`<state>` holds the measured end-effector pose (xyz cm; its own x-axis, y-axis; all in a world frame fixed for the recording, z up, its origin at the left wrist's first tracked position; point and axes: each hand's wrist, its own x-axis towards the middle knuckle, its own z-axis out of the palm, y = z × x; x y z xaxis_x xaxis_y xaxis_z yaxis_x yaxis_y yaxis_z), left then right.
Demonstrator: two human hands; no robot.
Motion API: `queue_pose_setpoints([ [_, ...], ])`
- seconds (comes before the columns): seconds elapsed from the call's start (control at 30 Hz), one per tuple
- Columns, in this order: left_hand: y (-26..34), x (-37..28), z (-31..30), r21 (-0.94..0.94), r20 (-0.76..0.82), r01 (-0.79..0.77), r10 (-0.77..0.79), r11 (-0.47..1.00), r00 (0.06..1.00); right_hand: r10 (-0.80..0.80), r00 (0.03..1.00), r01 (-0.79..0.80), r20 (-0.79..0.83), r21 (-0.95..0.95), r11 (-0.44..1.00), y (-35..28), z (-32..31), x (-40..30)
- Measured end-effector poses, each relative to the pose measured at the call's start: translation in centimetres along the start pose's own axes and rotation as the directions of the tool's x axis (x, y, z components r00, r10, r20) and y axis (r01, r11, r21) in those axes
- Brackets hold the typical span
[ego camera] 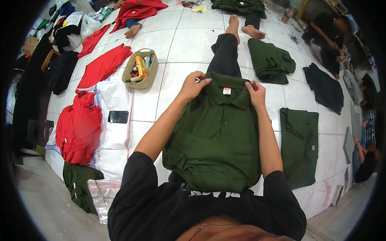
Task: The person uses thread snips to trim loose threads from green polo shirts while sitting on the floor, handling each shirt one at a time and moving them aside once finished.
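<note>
A dark green polo shirt (223, 135) lies over my lap, its front facing up and its lower part bunched towards my waist. My left hand (195, 85) pinches the collar at its left side between thumb and fingers. At the right side of the collar, my right hand (256, 92) has the same kind of grip. Between the hands, a white and red label (226, 91) shows inside the neck. Folded dark green garments (271, 61) lie beyond my right hand, and a flat dark green garment (301, 147) lies right of my right forearm.
A woven plastic basket (140, 82) with small items stands left of my leg. Red garments (79, 129) and a smartphone (118, 117) lie on a white sack (113, 150). Clear plastic bags (104, 195) lie lower left. Other people sit at the top and right, near a black garment (325, 87).
</note>
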<state>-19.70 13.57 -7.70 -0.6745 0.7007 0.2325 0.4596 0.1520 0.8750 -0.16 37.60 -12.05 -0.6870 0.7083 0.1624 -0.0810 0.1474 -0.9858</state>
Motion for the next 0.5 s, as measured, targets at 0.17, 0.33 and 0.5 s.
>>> queue_pose_setpoints([
  [0.17,-1.1,0.3,0.5,0.243,-0.042,-0.060,0.073,0.968,0.996,0.008,1.000,-0.005,0.011,-0.205,0.979,1.6,-0.2,0.7],
  [0.33,0.9,-0.1,1.1,0.224,-0.033,-0.086,0.096,0.971,0.995,0.018,1.000,-0.018,-0.002,-0.202,0.979,1.6,0.3,0.4],
  [0.5,1.0,0.6,0.4,-0.008,0.009,-0.106,0.106,0.994,0.994,0.026,0.999,-0.031,-0.030,-0.168,0.985,2.0,0.3,0.4],
])
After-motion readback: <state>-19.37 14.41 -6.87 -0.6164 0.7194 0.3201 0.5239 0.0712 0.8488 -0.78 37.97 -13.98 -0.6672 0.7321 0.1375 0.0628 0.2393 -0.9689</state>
